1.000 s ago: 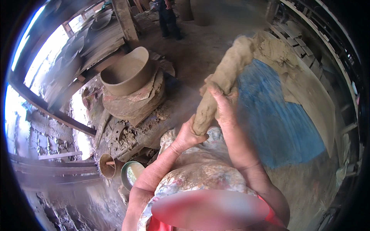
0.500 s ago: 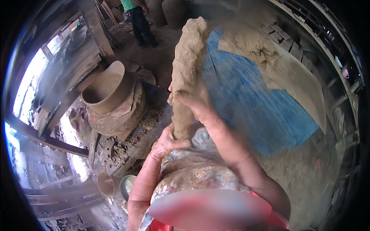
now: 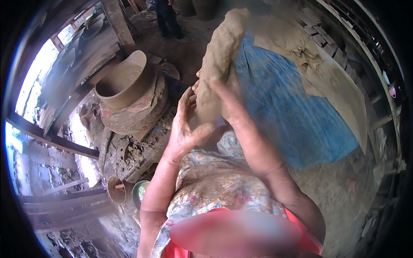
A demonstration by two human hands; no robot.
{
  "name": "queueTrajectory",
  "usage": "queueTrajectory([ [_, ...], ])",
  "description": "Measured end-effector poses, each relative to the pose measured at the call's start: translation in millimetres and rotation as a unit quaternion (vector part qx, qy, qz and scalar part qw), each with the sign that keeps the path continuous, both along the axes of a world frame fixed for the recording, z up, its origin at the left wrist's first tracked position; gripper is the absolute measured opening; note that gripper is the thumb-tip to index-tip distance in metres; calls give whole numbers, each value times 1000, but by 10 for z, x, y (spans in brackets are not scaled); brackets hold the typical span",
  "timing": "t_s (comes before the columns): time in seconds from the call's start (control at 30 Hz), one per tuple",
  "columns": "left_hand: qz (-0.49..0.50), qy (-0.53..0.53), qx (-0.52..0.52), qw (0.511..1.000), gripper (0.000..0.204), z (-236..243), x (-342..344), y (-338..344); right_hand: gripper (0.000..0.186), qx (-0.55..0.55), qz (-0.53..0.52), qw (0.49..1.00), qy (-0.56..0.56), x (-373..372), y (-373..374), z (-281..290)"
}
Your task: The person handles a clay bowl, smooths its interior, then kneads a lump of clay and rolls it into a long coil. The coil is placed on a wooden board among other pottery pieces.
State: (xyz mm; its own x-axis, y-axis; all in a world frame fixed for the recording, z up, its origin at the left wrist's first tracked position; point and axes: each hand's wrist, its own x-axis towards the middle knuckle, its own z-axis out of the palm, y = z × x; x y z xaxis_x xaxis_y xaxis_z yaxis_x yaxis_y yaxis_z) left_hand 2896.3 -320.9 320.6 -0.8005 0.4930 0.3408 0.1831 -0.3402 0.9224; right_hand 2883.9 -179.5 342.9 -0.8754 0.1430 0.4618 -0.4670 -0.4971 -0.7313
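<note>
Head view: a long, thick roll of grey-brown wet clay [image 3: 217, 64] is held upright in front of the person's chest, between both hands. Left hand [image 3: 185, 124] cups its lower end, fingers apart and curved against the clay; right hand [image 3: 230, 101] presses its other side, grip clamped on the roll. At left, a wide unfired clay pot [image 3: 122, 81] sits on a mud-caked turning base [image 3: 137, 112]. Behind lies a blue plastic sheet [image 3: 292, 112]

Rustic pottery workshop, unfired clay pot [image 3: 124, 81] on a clay-caked wheel [image 3: 137, 114], heap of raw clay [image 3: 301, 43] on a blue tarp [image 3: 292, 116], dirt floor [image 3: 180, 47], rough timber posts [image 3: 114, 19], small bowls [image 3: 140, 191]
</note>
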Motion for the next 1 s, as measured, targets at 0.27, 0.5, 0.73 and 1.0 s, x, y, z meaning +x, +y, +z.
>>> queueTrajectory([
  [0.27, 106, 27, 0, 994, 79, -210, -48, 123, 92, 6, 102, 992, 77, 189, 88, 224],
  [0.5, 73, 32, -89, 993, 60, -366, 110, 119, 64, 11, 4, 999, -37, 45, 24, 140],
  [0.73, 3, -12, -66, 998, 63, -368, 116, 2, 79, 64, 31, 997, 13, 60, 217, 84],
  [1.0, -23, 27, -137, 990, 62, -398, 139, -98, 66, 31, 49, 997, -43, 67, 281, 353],
])
